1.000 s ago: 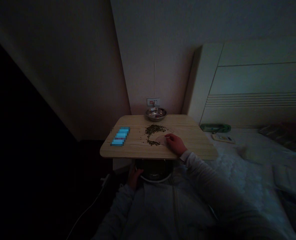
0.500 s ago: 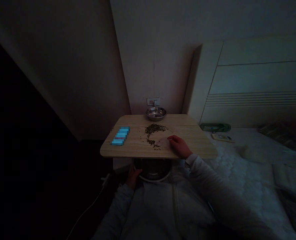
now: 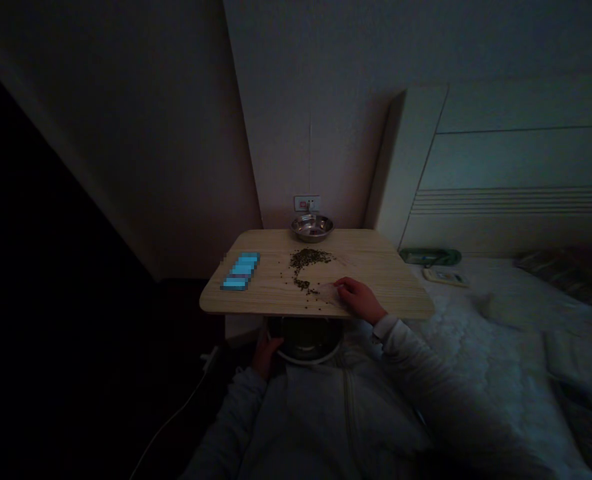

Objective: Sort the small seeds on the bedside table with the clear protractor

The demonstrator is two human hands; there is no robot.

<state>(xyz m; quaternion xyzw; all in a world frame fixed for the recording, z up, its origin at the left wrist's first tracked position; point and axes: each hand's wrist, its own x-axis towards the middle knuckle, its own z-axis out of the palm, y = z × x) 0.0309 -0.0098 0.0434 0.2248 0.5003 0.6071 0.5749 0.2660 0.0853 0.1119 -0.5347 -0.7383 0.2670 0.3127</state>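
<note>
Many small dark grains (image 3: pixel 309 257) lie scattered on a light wooden table (image 3: pixel 256 303), in a loose pile with a curved trail towards the near edge. My right hand (image 3: pixel 360 300) is low over the table, just right of the trail. Its fingers are curled together; whatever they may pinch is too faint to tell. Below the near edge, my left hand (image 3: pixel 266 357) grips the left rim of a dark round basin (image 3: pixel 309 361) held at my lap. The tabletop hides the far part of that basin.
A shiny metal bowl (image 3: pixel 313 229) stands at the table's back edge, below a wall socket (image 3: pixel 307 203). A phone with a blurred screen (image 3: pixel 241 271) lies at the left. To the right is a bed (image 3: pixel 476 333) with a green bottle (image 3: pixel 430 256) on it.
My right hand has moved slightly towards me, and a few grains now lie nearer the table's front edge. My left hand stays on the basin.
</note>
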